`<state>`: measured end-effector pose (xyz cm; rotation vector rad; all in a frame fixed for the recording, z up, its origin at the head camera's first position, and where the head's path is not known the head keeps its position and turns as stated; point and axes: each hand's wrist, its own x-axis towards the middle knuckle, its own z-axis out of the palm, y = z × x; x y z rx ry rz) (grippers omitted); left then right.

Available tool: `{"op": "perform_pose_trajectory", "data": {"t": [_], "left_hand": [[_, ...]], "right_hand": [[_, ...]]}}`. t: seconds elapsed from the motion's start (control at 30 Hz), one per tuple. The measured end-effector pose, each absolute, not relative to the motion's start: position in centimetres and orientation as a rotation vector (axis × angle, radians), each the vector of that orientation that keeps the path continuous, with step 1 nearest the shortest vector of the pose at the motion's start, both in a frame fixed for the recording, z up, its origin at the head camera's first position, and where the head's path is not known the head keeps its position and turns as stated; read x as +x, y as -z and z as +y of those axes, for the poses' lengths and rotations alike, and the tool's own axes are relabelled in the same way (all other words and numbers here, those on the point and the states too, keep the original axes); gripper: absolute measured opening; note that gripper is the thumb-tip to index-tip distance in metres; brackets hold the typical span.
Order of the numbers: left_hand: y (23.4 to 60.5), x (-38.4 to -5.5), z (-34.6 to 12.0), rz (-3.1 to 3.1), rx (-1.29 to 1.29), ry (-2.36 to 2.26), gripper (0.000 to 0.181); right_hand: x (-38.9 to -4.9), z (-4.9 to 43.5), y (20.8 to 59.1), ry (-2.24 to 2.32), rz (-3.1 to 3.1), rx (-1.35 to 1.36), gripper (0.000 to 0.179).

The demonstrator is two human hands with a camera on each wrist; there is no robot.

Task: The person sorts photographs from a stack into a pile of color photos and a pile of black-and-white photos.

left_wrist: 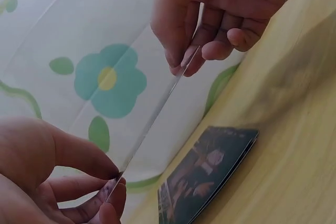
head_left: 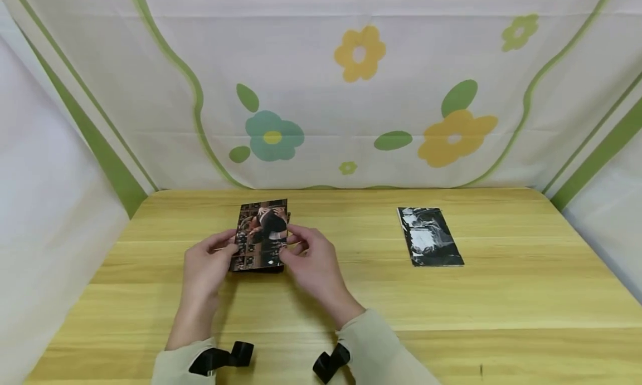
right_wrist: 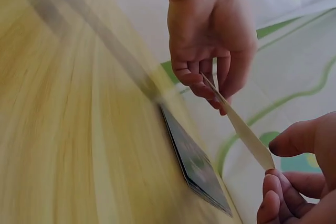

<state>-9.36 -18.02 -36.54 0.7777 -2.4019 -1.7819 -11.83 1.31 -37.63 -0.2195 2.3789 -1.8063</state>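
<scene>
Both hands hold one photo card [head_left: 262,234] with a dark, crowded colour picture on its upper side. My left hand [head_left: 208,262] pinches its left edge between thumb and fingers. On the opposite edge, the right hand [head_left: 316,262] has the same kind of pinch. Seen from the left wrist, the card [left_wrist: 152,116] is nearly edge-on and raised off the table. Below it lies a small stack of similar photo cards [left_wrist: 205,177], mostly hidden in the head view. The right wrist view shows the layered edges of that stack [right_wrist: 197,169].
To the right on the wooden table [head_left: 361,296] lies another pile of photo cards [head_left: 432,237], a black-and-white picture on top. A white cloth with printed flowers [head_left: 321,106] rises behind the table's back edge. Black straps [head_left: 220,358] hang at the sleeve cuffs.
</scene>
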Motion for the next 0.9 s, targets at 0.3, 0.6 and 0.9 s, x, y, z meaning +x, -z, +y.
{"op": "perform_pose_trajectory", "data": {"t": [0.3,0.6,0.9], "left_hand": [[37.6,-10.1,-18.7,-2.489,0.768,1.588,0.041],[39.7,-10.7,-18.6,-2.582,0.659,1.385,0.038],[39.1,-9.9,-18.7,-2.56,0.651,1.373,0.043]], "right_hand": [[-12.4,-0.2,38.5,1.7,2.389,-0.205,0.06],[-12.3,0.0,39.7,1.526,2.45,-0.214,0.068],[-11.3,2.1,39.3,1.371,2.517,-0.449,0.054]]}}
